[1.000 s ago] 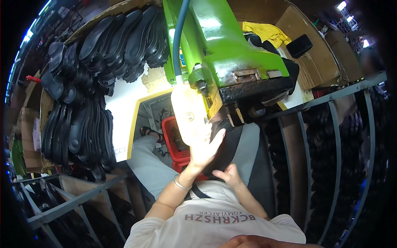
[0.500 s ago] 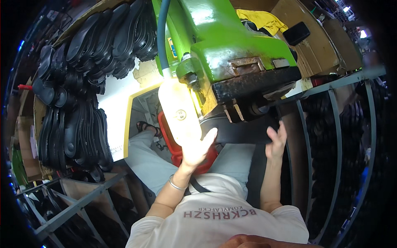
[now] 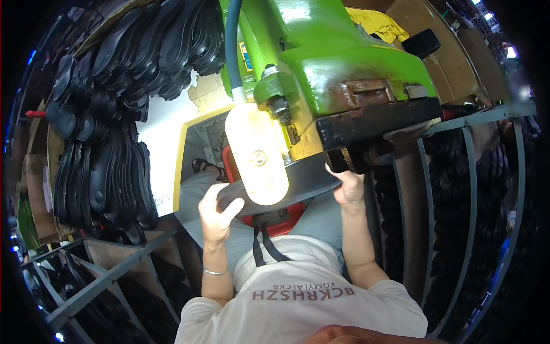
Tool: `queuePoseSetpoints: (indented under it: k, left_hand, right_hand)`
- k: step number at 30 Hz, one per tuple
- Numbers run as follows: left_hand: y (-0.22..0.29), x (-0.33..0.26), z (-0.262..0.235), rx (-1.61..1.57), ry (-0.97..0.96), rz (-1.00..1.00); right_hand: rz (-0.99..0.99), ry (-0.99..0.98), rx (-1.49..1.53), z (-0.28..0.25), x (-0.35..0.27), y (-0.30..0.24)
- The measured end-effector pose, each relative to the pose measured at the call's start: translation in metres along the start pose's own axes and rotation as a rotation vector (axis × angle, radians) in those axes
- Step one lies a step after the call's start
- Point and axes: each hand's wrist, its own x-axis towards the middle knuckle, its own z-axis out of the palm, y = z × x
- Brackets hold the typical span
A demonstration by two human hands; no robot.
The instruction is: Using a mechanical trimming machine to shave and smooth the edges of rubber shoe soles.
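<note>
A long black shoe sole (image 3: 314,179) lies across the front of a green machine (image 3: 355,69), below its dark head. My left hand (image 3: 216,221) grips the sole's left end, with the thumb on the near side and the fingers around the far edge. At the right end, my right hand (image 3: 349,188) pinches the sole close under the machine's head, its fingertips partly hidden. A bright oval lamp (image 3: 256,163) on a blue-grey hose (image 3: 233,46) hangs in front of the sole and covers its middle part.
Stacks of black soles (image 3: 106,178) stand at the left on a white surface with a yellow edge (image 3: 179,166). Beneath the sole, a red container (image 3: 286,225) sits between my legs. Metal racks (image 3: 109,284) flank me. A cardboard box (image 3: 458,63) with yellow cloth is behind the machine.
My left hand has moved left from below the lamp and closed on the sole's left end. My right hand, open before, has moved left and taken hold of the right end.
</note>
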Motion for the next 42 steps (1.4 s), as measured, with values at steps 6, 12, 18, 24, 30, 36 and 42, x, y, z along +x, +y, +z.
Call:
queuePoseSetpoints:
  k: [6,12,18,24,30,36,42]
  left_hand:
    - [-0.027,-0.029,0.009,-0.028,-0.145,-0.247]
    - [-0.001,0.03,0.085,0.325,-0.198,0.123]
    - [-0.025,0.029,0.091,0.424,-0.103,0.256]
    - [-0.018,0.016,0.099,0.504,-0.065,0.313]
    - [-0.02,0.018,0.104,0.133,-0.13,0.112]
    - [-0.006,0.04,0.072,0.526,-0.265,0.491]
    - [0.034,0.051,0.024,0.174,-0.25,0.127]
  right_hand:
    - [0.043,-0.118,-0.058,0.017,0.016,0.01]
    - [-0.131,-0.134,-0.131,0.035,0.008,0.011]
    - [0.221,-0.308,-0.409,-0.021,-0.058,0.032]
    - [0.275,-0.039,-0.364,-0.101,-0.094,0.007]
    - [-0.112,0.379,-0.189,-0.077,-0.023,-0.049]
    - [-0.157,0.109,-0.244,-0.048,0.034,-0.063]
    - [0.039,-0.109,-0.25,-0.015,0.032,-0.044]
